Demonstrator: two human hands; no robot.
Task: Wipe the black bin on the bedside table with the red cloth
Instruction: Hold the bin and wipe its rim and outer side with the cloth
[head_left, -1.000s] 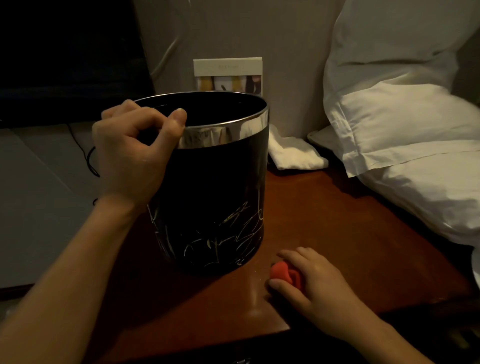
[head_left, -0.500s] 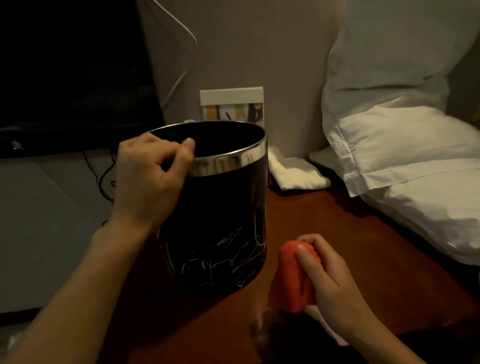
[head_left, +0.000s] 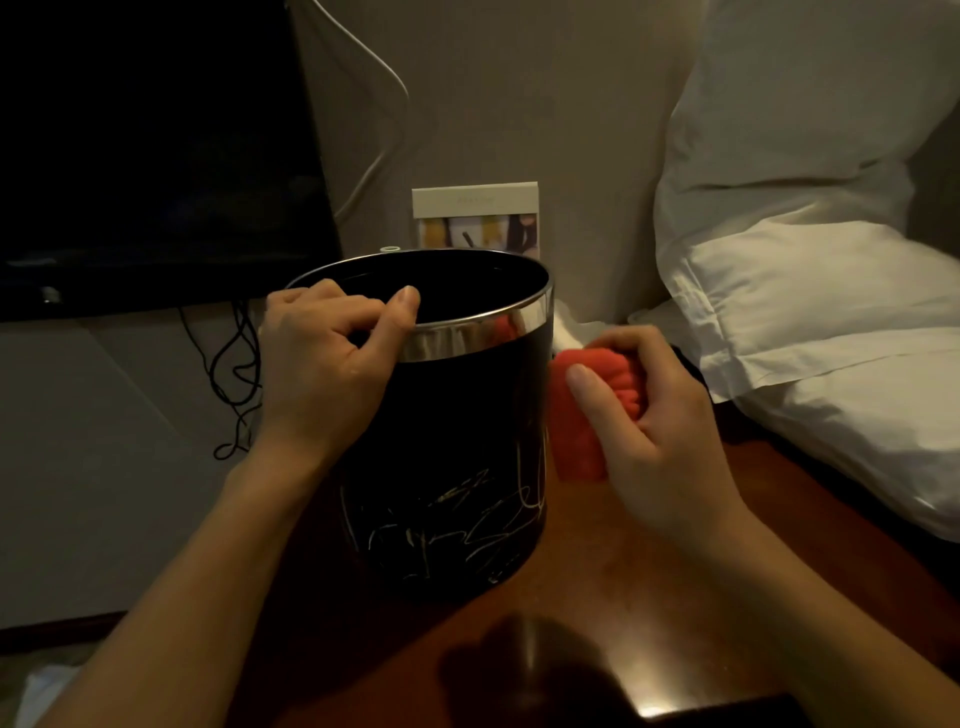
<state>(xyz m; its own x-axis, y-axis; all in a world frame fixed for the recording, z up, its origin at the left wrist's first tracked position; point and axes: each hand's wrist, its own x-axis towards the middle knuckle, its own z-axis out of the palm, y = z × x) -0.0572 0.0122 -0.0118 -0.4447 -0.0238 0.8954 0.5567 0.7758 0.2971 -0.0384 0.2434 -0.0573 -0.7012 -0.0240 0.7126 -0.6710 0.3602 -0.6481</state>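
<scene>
Black and cylindrical, the bin (head_left: 441, 441) stands upright on the reddish-brown wooden bedside table (head_left: 649, 597), toward its left side, with a shiny chrome band (head_left: 478, 332) round its rim and pale scribbled lines across the lower part of its wall. The left hand (head_left: 327, 374) grips the near-left rim, thumb laid on the chrome edge and fingers curled over into the opening. The right hand (head_left: 649, 415) is clenched round the bunched red cloth (head_left: 587, 410), which it holds against the bin's right side, just below the chrome band; the cloth hangs down along the wall, and a red reflection shows in the band. Both forearms are bare and reach in from the lower edge of the view. Behind the bin a small card (head_left: 475, 218) with a pale header and coloured pictures stands against the beige wall. 2 white pillows (head_left: 810, 312) are stacked to the right, overlapping the table's far edge. A folded white cloth (head_left: 571, 332) lies partly hidden behind the bin. To the left, black cables (head_left: 234, 374) dangle below a dark screen (head_left: 145, 145), and a white cable (head_left: 374, 104) runs down the wall.
</scene>
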